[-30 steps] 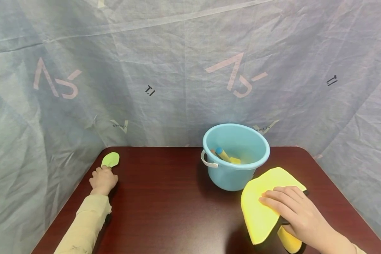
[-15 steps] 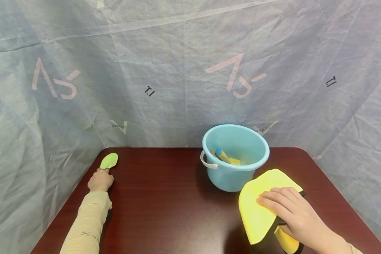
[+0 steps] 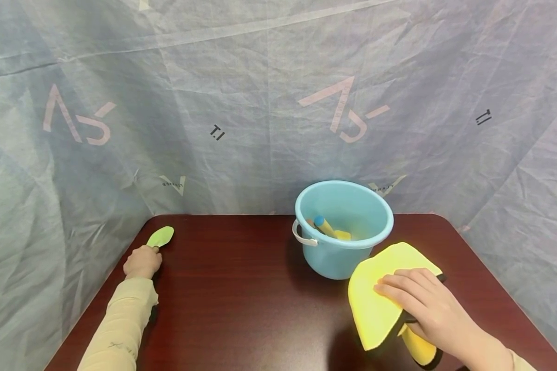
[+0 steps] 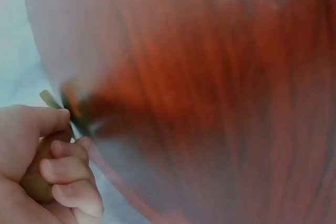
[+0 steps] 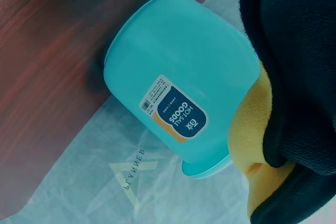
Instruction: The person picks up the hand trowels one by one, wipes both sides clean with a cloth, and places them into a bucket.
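My left hand [image 3: 143, 261] is curled round the handle of a green spatula-like tool [image 3: 161, 236] near the table's far left corner. Its rounded blade sticks out beyond the fingers, and in the left wrist view the blade is mostly hidden or blurred. On the right, a folded towel [image 3: 376, 299], yellow on one face and black on the other, is gripped by my right hand [image 3: 433, 304]. The fingers lie over its yellow face; the thumb is hidden. In the right wrist view the towel's dark side [image 5: 304, 77] covers the hand.
Behind the towel stands a light blue bucket [image 3: 339, 263] with a white handle [image 3: 304, 237]. Inside it lie a yellow stick with a blue end [image 3: 324, 225] and a yellow piece [image 3: 342, 235]. The dark red table [image 3: 232, 288] meets a grey cloth backdrop [image 3: 241, 103].
My left hand has shifted slightly left and toward me, and the green blade has turned, looking narrower. My right hand and the towel have moved very slightly left.
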The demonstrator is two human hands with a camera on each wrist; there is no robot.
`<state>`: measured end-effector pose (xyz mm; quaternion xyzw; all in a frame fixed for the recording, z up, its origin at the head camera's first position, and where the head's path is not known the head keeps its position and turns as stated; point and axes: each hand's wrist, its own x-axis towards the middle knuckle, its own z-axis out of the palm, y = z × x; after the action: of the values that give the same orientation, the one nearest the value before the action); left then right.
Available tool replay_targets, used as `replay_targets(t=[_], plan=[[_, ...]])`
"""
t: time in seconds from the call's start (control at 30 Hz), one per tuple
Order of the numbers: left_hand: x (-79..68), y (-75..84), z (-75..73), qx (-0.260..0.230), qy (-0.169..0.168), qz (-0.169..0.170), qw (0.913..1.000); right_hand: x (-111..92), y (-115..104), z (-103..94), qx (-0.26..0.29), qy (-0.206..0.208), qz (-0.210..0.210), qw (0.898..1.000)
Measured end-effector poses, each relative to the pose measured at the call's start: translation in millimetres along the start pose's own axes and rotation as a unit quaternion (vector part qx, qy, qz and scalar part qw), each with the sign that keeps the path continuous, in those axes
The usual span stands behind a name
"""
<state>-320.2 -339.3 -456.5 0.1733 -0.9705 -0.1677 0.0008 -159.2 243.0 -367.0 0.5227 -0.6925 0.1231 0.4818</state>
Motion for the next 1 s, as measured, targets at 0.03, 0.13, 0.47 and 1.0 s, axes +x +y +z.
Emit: replay_targets(t=[0.03,0.13,0.47,1.0], plan=[[-0.3,0.0,-1.1,0.000,0.003,0.004,1.0000,1,0,-0.2,-0.002,-0.002,0.001,1.000],[-0.9,0.1,-4.5,0.006,0.001,0.019,0.9998,3,1,-0.8,-0.004,-0.006,0.004,1.000],[-17.3,17.2,-22.3,0.053,0.020,0.112,0.9921,5,5,-2.9,-0.019,-0.025,0.017,0.999],[-57.2,53.8,-36.1,0.084,0.124,0.206,0.9670,12,13,-4.4,-0.028,-0.026,0.009,0.999]])
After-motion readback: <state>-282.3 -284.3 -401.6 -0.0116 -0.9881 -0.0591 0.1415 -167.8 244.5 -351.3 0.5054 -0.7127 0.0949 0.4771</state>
